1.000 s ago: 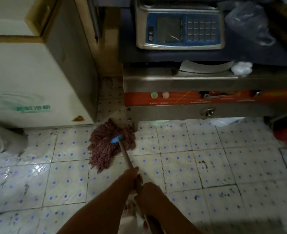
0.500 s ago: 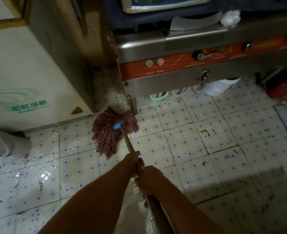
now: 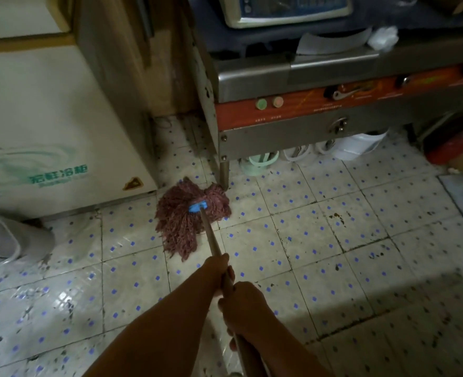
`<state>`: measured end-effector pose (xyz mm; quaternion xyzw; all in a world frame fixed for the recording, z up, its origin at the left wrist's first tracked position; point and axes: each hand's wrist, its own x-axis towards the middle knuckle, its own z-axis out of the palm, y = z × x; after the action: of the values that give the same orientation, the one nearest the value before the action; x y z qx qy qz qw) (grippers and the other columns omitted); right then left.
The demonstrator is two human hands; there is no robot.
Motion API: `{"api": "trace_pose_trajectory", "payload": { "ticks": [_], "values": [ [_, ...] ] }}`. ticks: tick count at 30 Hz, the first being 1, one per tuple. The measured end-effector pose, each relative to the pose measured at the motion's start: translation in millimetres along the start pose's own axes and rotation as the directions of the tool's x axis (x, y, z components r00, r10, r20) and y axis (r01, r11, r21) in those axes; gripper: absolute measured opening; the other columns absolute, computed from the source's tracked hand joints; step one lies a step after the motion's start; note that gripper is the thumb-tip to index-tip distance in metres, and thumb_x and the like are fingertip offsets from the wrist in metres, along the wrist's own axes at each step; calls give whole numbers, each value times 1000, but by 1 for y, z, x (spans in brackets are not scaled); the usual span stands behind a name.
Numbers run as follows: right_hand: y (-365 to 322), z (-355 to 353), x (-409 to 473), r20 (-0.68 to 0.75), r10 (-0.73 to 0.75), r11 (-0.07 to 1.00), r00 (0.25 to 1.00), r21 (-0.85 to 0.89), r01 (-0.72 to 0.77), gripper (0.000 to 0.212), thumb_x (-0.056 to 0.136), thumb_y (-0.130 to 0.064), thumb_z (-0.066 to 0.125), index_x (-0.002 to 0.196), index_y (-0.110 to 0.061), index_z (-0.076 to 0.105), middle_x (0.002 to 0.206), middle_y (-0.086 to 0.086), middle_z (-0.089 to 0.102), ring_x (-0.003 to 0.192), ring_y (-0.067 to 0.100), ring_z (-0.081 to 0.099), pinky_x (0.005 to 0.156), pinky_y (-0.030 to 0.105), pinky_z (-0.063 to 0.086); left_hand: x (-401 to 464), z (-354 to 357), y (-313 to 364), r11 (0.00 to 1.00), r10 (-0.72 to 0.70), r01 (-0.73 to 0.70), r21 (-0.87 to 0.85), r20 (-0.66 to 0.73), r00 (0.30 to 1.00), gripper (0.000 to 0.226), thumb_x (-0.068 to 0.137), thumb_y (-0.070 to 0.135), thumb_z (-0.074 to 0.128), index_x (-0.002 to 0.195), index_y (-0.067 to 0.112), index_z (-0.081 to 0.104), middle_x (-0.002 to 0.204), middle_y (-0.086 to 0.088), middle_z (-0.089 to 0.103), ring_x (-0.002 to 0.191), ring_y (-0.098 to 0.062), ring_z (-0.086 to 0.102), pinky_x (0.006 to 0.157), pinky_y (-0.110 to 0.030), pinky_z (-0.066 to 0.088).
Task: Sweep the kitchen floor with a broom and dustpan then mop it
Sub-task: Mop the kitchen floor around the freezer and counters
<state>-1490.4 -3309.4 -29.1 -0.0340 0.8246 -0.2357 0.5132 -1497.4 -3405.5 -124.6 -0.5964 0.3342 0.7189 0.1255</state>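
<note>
Both hands wrapped tight round the handle [image 3: 211, 238], left hand [image 3: 216, 270] nearer the mop [image 3: 189, 213], right hand [image 3: 242, 308] behind it. Mop's up-left of the grip, tucked btwn freezer [image 3: 61, 118] & stove leg [image 3: 224, 172].

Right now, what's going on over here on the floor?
A person is mopping the tiled kitchen floor. The left hand and right hand both grip the mop handle. The reddish mop head lies on the tiles by the leg of the steel counter, next to the white freezer. Dark specks dot the tiles nearby.
</note>
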Motion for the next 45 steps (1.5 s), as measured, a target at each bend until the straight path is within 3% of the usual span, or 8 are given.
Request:
{"api": "trace_pose_trajectory", "payload": {
  "ticks": [8, 12, 18, 25, 28, 31, 35, 45],
  "values": [
    [-97, 0, 75, 10, 53, 994, 999, 92, -53, 18, 90, -21, 55, 105, -11, 59, 96, 7, 66, 91, 21, 68, 82, 37, 57, 71, -29, 108, 998, -58, 59, -36, 33, 998, 20, 99, 21, 46, 89, 4, 44, 58, -4, 39, 47, -10, 38, 33, -14, 35],
    [-159, -3, 122, 29, 49, 987, 998, 152, -53, 14, 90, -19, 57, 101, -10, 59, 85, 6, 63, 79, 19, 66, 82, 37, 58, 107, -45, 179, 997, -73, 74, -15, 25, 997, 23, 98, 21, 47, 81, 6, 43, 57, -4, 40, 47, -9, 39, 36, -17, 36],
    [-246, -14, 200, 40, 75, 961, 996, 264, -82, 14, 94, -19, 55, 105, -11, 56, 69, 8, 60, 39, 11, 55, 38, 20, 46, 165, -56, 286, 1000, -6, 6, 21, 24, 1000, 25, 99, 20, 44, 78, 7, 40, 60, -3, 37, 48, -9, 36, 40, -18, 34],
    [-311, -28, 274, 2, 73, 923, 997, 380, -69, 23, 95, -31, 53, 98, -8, 58, 64, 9, 59, 30, 10, 54, 33, 18, 44, 218, -55, 369, 991, 70, -77, 106, 69, 995, 15, 101, 21, 42, 105, 8, 46, 60, -5, 36, 49, -12, 34, 32, -11, 34],
    [-308, -31, 278, -15, 67, 917, 998, 394, -55, 23, 95, -28, 53, 79, -12, 53, 62, 8, 58, 25, 8, 51, 31, 17, 42, 227, -52, 373, 990, 64, -73, 117, 81, 995, 22, 100, 24, 43, 118, 12, 46, 61, -4, 35, 50, -11, 34, 32, -10, 34],
    [-294, -23, 265, -12, 75, 923, 997, 379, -65, 11, 95, -25, 53, 97, -15, 56, 68, 4, 59, 34, 7, 55, 34, 18, 45, 218, -53, 355, 988, 42, -50, 143, 59, 997, 17, 99, 25, 44, 93, 9, 46, 60, -3, 37, 50, -10, 36, 36, -16, 36],
    [-253, -9, 230, 1, 83, 894, 997, 442, -75, 26, 94, -20, 55, 120, -17, 56, 78, 7, 61, 50, 11, 58, 43, 23, 51, 195, -50, 308, 983, 28, -32, 181, 28, 999, 19, 98, 23, 46, 85, 9, 46, 61, -2, 41, 48, -7, 39, 37, -16, 37],
    [-145, 15, 99, 56, 173, 801, 983, 573, -173, 11, 94, -18, 52, 84, -18, 59, 75, 11, 59, 51, 16, 57, 46, 26, 51, 104, -40, 167, 961, -69, 55, 272, 44, 997, 21, 98, 23, 45, 84, 7, 46, 63, -3, 42, 47, -8, 40, 34, -12, 38]
  ]
}}
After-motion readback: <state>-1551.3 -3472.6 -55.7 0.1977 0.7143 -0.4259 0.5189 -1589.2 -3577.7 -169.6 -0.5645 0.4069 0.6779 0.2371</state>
